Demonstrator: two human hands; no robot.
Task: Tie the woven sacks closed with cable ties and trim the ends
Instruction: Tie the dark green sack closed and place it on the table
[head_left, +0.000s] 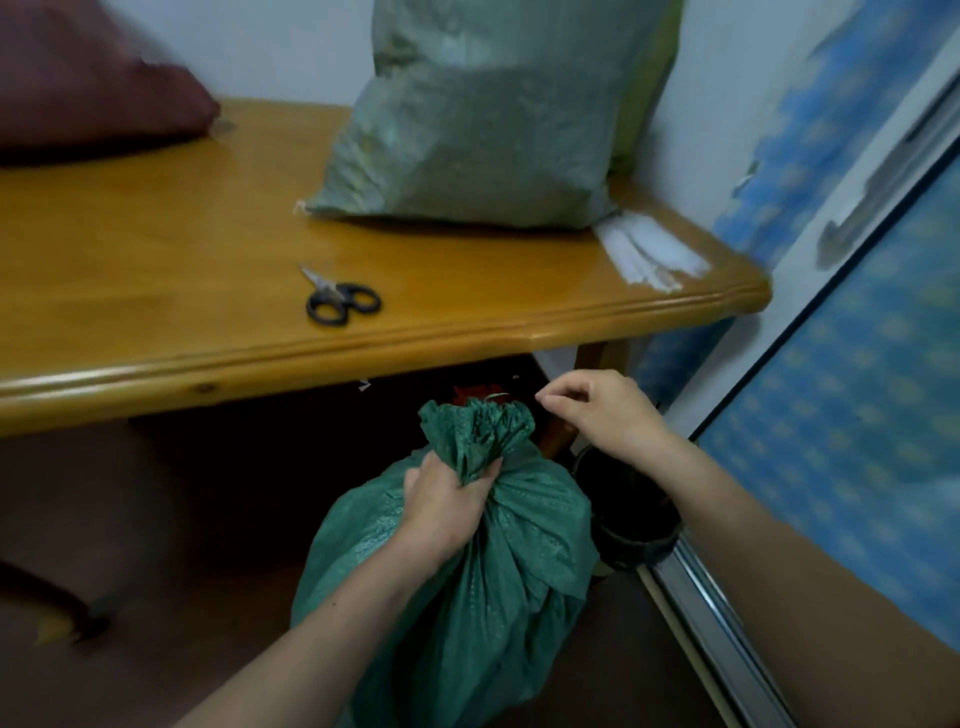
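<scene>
green sack (467, 597) | neck bunched in left grip (447, 504) | right grip (608, 410) just beside

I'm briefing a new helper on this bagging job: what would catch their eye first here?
First the dark green woven sack on the floor in front of the wooden table, its gathered neck gripped by the left hand, the right hand hovering beside its top. Then the pale green sack standing on that table, with black-handled scissors lying nearer the front edge.
</scene>
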